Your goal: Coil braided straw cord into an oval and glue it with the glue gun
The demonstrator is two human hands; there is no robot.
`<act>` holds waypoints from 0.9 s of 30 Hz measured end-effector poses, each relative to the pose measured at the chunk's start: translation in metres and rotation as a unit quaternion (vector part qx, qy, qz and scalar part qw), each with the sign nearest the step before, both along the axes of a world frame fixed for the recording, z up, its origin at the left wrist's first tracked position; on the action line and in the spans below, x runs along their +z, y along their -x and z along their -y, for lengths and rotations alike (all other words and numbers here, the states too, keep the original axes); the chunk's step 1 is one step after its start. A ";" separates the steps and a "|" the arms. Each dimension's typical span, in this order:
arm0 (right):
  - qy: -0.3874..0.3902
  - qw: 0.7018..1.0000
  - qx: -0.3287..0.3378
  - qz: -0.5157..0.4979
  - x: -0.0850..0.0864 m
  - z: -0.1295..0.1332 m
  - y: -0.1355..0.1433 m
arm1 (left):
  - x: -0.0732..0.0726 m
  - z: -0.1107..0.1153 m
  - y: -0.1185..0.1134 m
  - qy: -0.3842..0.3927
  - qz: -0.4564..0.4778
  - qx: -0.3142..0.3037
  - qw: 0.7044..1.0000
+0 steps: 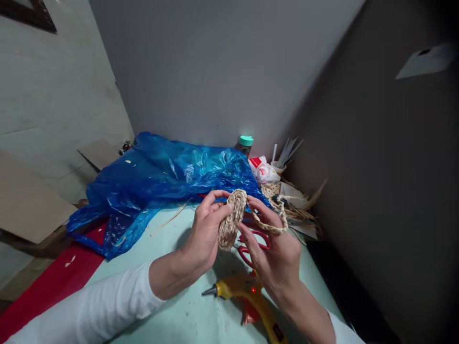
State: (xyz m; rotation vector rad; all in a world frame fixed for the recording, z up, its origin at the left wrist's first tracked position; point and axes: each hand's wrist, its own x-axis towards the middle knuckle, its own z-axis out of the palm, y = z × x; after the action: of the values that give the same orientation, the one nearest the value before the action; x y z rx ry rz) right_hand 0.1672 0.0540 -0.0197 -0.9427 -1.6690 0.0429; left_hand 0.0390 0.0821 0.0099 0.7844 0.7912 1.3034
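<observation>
A small oval coil of braided straw point(232, 220) is held up over the table between both hands. My left hand point(206, 229) pinches its left side, thumb on the near face and fingers behind. My right hand point(274, 248) grips its right edge with thumb and fingers. From the coil a loose straw braid point(276, 229) loops over the right hand's fingers. Behind that hand lie red-handled scissors point(245, 255), partly hidden. Below the hands a yellow glue gun point(234, 286) lies with its nozzle to the left and a red light lit.
A crumpled blue plastic bag point(172, 167) spreads across the back of the pale green table point(186, 310). Behind are a green-lidded jar point(246, 141) and a cup of white glue sticks point(287, 153). Straw strips point(304, 215) are heaped at right. Walls close off the back and right.
</observation>
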 end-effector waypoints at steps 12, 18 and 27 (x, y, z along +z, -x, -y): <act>0.074 0.984 0.012 -0.162 0.019 -0.019 0.015 | 0.015 -0.012 0.013 -0.048 -0.014 -0.050 0.997; 0.074 0.970 0.063 -0.223 0.042 -0.029 -0.004 | 0.019 -0.025 0.022 -0.070 -0.041 -0.141 0.987; 0.138 0.936 0.053 -0.320 0.058 -0.025 -0.013 | 0.032 -0.029 0.032 -0.098 0.038 -0.180 0.978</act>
State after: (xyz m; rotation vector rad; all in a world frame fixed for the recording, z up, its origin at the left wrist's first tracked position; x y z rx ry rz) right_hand 0.1804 0.0789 0.0383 -0.9159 -1.1143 0.6101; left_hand 0.0070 0.1110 0.0419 0.9787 0.4380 1.0855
